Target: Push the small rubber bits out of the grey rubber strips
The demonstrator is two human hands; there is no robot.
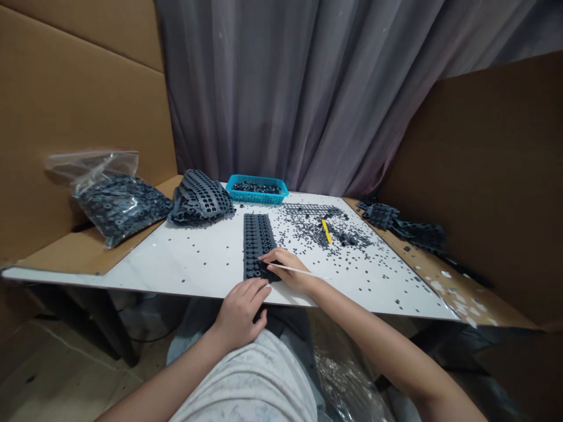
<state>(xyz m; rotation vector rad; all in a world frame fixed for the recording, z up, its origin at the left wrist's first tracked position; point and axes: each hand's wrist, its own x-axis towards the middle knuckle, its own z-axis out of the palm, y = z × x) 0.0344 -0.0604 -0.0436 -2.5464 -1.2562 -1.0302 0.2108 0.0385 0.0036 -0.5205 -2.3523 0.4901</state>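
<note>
Black strip touching both hands

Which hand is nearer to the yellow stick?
Right. The right hand rests on the black strip, left of the yellow stick; the left hand is farther, at the table edge.

blue basket, black strip, white table

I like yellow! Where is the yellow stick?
In the head view the yellow stick lies on the white table, right of the black strip, among scattered black bits beyond the right hand.
</note>
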